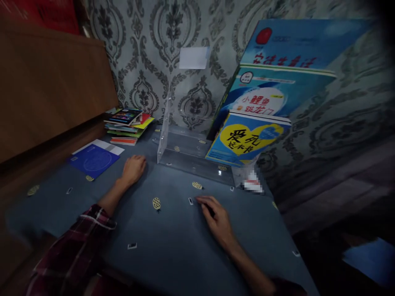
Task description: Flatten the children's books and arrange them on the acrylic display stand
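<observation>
My left hand (134, 167) rests on the cloth-covered table, its fingers curled in and nothing seen in them. Just left of it lies a flat blue book (95, 160). My right hand (217, 218) is low over the cloth, empty, with the fingers stretched to the left and a gap above the thumb. Beyond both hands stands a clear acrylic book rack (194, 162). On its right side lean a blue book with a yellow heart (247, 137), a teal picture book (262, 96) and a taller blue book (296, 45), in tiers.
A stack of books (128, 125) sits at the back left, against the wallpapered wall (173, 33). A brown wooden panel (55, 86) borders the left side. A blank white card (194, 57) is at the rack's top. The tablecloth (173, 242) has pineapple prints.
</observation>
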### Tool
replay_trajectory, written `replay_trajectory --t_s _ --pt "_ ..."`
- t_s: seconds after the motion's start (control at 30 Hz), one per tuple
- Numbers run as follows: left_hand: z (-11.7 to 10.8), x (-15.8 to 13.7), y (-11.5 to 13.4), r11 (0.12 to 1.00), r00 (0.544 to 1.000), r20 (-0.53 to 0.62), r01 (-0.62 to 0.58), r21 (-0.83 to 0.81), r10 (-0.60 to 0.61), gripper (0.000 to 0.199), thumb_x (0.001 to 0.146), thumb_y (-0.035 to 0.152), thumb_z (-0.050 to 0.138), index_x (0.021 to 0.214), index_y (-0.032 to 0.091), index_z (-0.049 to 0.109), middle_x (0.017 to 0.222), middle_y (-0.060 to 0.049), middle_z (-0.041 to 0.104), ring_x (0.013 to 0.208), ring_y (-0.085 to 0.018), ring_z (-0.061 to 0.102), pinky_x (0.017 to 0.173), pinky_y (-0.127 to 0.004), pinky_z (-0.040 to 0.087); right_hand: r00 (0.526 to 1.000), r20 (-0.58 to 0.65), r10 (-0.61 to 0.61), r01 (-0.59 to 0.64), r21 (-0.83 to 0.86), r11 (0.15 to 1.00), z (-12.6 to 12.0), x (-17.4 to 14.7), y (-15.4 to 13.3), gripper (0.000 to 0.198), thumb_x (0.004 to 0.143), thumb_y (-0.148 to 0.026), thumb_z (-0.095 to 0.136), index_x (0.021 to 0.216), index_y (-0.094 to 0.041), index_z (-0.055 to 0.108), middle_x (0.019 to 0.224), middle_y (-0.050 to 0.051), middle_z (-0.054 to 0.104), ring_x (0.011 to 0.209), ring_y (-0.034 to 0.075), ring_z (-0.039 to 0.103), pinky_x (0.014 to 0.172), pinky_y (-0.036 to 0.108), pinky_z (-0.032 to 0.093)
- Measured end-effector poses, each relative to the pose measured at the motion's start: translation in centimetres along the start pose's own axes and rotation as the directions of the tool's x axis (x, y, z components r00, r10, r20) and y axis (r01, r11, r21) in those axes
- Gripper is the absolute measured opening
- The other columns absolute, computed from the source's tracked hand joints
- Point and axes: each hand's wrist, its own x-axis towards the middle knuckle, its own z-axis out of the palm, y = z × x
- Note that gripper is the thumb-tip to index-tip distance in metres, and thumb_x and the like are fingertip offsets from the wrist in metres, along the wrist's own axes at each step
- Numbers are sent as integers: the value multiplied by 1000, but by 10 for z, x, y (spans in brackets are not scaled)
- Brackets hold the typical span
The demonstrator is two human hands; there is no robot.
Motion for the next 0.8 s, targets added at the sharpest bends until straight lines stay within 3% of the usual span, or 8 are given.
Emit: replay_trajectory --t_s 0.07,0.17,0.27,0.4,0.53,0.67,0.8 --pt "-4 1 -26 984 985 -44 169 58 -167 36 100 27 38 117 11 65 125 -26 64 123 -41 54 100 -63 43 1000 4 -5 5 -16 1000 -1 0 1 25 97 -24 51 102 -22 75 101 9 75 97 23 72 86 36 59" --pt "-6 1 -61 891 897 -102 439 117 -429 59 99 46 44 143 9 50 154 -31 42 143 -48 35 106 -73 35 1000 7 -3 3 -33 999 -1 0 2 25 97 -24 51 102 -23 75 101 9 76 97 23 73 85 35 59" --pt "-5 4 -87 833 835 -4 549 72 -550 74 98 62 37 154 14 41 161 -29 34 148 -51 28 107 -76 33 1000 15 -2 2 -38 999 -3 0 3 24 98 -24 51 102 -23 75 102 9 76 97 22 73 86 35 60" --pt "-2 11 -104 823 812 132 566 53 -568 74 97 68 31 152 21 46 162 -23 36 150 -52 26 108 -78 30 1000 27 -11 13 -54 998 -5 1 4 24 98 -25 52 101 -23 76 103 9 77 97 23 74 87 34 60" --pt "-3 14 -104 849 837 147 525 55 -527 71 98 66 32 148 20 51 158 -23 42 149 -51 27 107 -79 32 999 13 -34 35 -65 997 -5 1 8 22 98 -26 54 101 -24 76 103 8 77 97 22 75 86 33 61" --pt "-10 11 -91 864 849 158 497 87 -504 64 100 62 33 142 21 57 151 -23 50 144 -49 37 102 -75 40 999 22 -38 39 -59 998 -5 -2 11 22 99 -28 54 102 -24 76 105 9 77 98 22 75 85 33 61" --pt "-19 7 -65 888 862 215 435 153 -459 62 99 63 37 134 18 62 136 -23 62 126 -43 56 96 -59 51 999 26 -29 30 -74 997 -6 -2 13 23 99 -31 55 102 -24 77 104 9 78 97 23 75 85 35 62"
